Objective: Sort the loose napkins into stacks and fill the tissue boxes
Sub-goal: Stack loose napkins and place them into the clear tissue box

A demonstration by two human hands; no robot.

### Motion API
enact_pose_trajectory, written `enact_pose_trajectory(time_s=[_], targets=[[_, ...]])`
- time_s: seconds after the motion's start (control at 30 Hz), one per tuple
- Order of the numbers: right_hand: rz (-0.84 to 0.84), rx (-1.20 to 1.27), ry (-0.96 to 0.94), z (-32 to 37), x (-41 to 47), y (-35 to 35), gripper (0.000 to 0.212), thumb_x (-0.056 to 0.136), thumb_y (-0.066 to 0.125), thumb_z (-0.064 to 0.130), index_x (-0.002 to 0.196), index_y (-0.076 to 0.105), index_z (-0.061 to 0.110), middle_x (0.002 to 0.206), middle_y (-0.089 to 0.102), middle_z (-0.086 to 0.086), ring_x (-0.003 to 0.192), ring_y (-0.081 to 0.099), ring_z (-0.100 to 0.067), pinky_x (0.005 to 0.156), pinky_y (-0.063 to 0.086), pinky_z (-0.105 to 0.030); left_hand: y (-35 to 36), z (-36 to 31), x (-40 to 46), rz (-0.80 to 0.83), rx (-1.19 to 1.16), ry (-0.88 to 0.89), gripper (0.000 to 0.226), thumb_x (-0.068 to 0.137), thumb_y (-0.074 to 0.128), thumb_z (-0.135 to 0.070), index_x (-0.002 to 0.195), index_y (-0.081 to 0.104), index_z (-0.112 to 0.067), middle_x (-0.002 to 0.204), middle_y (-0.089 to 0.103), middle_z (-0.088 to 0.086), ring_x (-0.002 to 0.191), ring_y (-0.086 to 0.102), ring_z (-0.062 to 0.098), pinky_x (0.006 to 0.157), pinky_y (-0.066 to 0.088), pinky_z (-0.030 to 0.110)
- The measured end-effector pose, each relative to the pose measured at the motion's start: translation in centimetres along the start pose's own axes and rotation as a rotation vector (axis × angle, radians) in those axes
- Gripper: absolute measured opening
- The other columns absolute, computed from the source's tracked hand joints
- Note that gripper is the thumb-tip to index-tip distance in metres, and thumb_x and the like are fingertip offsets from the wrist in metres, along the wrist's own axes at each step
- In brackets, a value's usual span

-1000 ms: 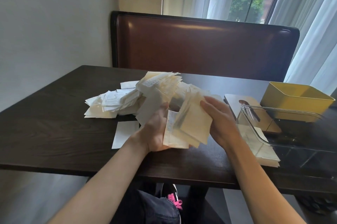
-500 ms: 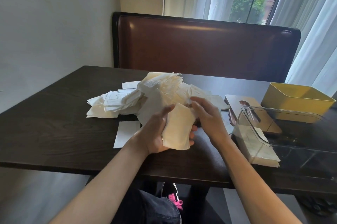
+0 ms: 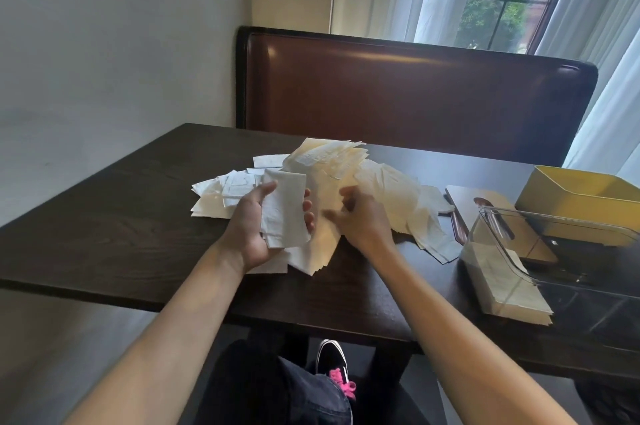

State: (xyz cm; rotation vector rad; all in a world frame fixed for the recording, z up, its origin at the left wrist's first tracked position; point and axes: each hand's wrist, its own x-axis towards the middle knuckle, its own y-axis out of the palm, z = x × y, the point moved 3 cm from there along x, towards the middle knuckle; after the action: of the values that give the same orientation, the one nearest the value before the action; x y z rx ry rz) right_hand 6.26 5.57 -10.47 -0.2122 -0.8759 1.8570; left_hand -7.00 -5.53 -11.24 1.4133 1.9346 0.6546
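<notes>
A heap of loose white and cream napkins (image 3: 349,179) lies in the middle of the dark table (image 3: 114,227). My left hand (image 3: 252,234) holds a small stack of white napkins (image 3: 284,208) upright over the heap's near edge. Just to its right, my right hand (image 3: 363,220) hovers over the cream napkins, blurred, with the fingers apart and nothing in them. At the right a clear tissue box (image 3: 554,269) stands with a stack of cream napkins (image 3: 509,289) at its near left end. A yellow box (image 3: 585,196) sits behind it.
A flat brown lid (image 3: 485,206) with a slot lies between the heap and the boxes. A brown leather bench back (image 3: 415,92) runs behind the table, a wall on the left, curtains and a window on the right. My knee and a shoe show under the table edge.
My left hand has moved left and up with its napkin stack, now white-faced. My right hand has let go of the cream napkins and lies over the heap.
</notes>
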Motion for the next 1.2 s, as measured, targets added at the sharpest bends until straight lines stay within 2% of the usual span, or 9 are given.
enact_pose_trajectory(time_s=[0.17,0.4,0.57,0.7,0.77,0.9,1.03,1.1,1.2], targets=[[-0.106,0.124,-0.032,-0.7,-0.7,-0.5,0.008,0.086,0.07,0.013,0.093,0.071,0.01,0.083,0.066,-0.005,0.071,0.054,-0.01,0.059,0.038,-0.015,-1.8,0.1,0.0,-0.096,-0.033,0.016,0.044,0.095,0.052,-0.037,0.11,0.066,0.001,0.087,0.067,0.014,0.071,0.064,0.024,0.067,0.058,0.032],[-0.116,0.458,0.091,-2.3,-1.6,-3.8,0.01,0.086,0.065,0.006,0.088,0.071,0.013,0.084,0.067,0.001,0.076,0.061,-0.011,0.068,0.051,-0.028,-0.3,1.6,0.5,-0.109,0.001,-0.096,0.044,0.092,0.056,-0.038,0.115,0.061,0.0,0.082,0.064,0.014,0.067,0.063,0.025,0.065,0.056,0.033],[-0.151,0.302,0.086,-4.3,-2.2,-6.4,0.008,0.084,0.073,0.01,0.084,0.074,0.017,0.084,0.072,0.0,0.078,0.068,-0.021,0.072,0.058,-0.038,2.8,4.8,0.8,0.015,0.026,-0.181,0.047,0.092,0.055,-0.04,0.114,0.063,0.001,0.082,0.064,0.014,0.065,0.064,0.023,0.065,0.058,0.032],[-0.24,0.115,-0.016,-4.7,-2.8,-8.2,0.01,0.088,0.071,0.015,0.096,0.077,0.012,0.088,0.07,0.007,0.081,0.064,-0.011,0.07,0.045,-0.01,4.2,6.1,1.2,0.061,0.032,-0.155,0.058,0.089,0.06,-0.044,0.128,0.059,-0.001,0.089,0.064,0.013,0.075,0.065,0.023,0.072,0.056,0.036],[-0.316,0.125,-0.076,-4.5,-2.9,-9.3,0.009,0.089,0.071,0.016,0.095,0.077,0.014,0.089,0.072,0.006,0.079,0.064,-0.007,0.068,0.046,-0.01,4.2,5.9,1.5,0.072,0.023,-0.09,0.063,0.088,0.062,-0.045,0.135,0.056,-0.003,0.093,0.065,0.013,0.081,0.065,0.024,0.075,0.057,0.038],[-0.315,0.473,-0.125,-2.8,-3.3,-11.1,0.009,0.09,0.066,0.007,0.091,0.074,0.012,0.083,0.072,0.001,0.073,0.065,-0.013,0.067,0.055,-0.028,4.2,4.7,1.6,0.157,-0.07,0.009,0.052,0.097,0.051,-0.047,0.124,0.057,-0.002,0.096,0.063,0.012,0.085,0.064,0.023,0.082,0.059,0.038],[-0.088,0.755,-0.15,-0.3,-3.6,-11.3,0.014,0.093,0.061,0.007,0.097,0.074,0.008,0.083,0.066,-0.009,0.074,0.06,-0.018,0.062,0.05,-0.029,5.0,5.0,1.3,0.067,0.194,0.054,0.043,0.099,0.046,-0.055,0.105,0.065,-0.016,0.084,0.073,0.005,0.074,0.072,0.02,0.073,0.06,0.038],[-0.013,0.623,-0.163,0.2,-3.3,-10.2,0.011,0.091,0.065,0.01,0.093,0.075,0.015,0.078,0.065,-0.012,0.066,0.055,-0.021,0.06,0.047,-0.03,5.1,5.3,1.2,0.039,0.28,0.031,0.051,0.096,0.044,-0.063,0.109,0.063,-0.018,0.085,0.075,0.005,0.075,0.074,0.022,0.07,0.062,0.04],[-0.043,0.258,-0.178,0.0,-2.5,-8.4,0.011,0.087,0.073,0.014,0.089,0.075,0.024,0.082,0.073,-0.006,0.066,0.063,-0.021,0.068,0.055,-0.034,5.8,5.7,1.1,0.296,0.24,-0.063,0.076,0.094,0.037,-0.071,0.144,0.049,-0.015,0.12,0.069,0.015,0.107,0.069,0.031,0.095,0.054,0.052]])
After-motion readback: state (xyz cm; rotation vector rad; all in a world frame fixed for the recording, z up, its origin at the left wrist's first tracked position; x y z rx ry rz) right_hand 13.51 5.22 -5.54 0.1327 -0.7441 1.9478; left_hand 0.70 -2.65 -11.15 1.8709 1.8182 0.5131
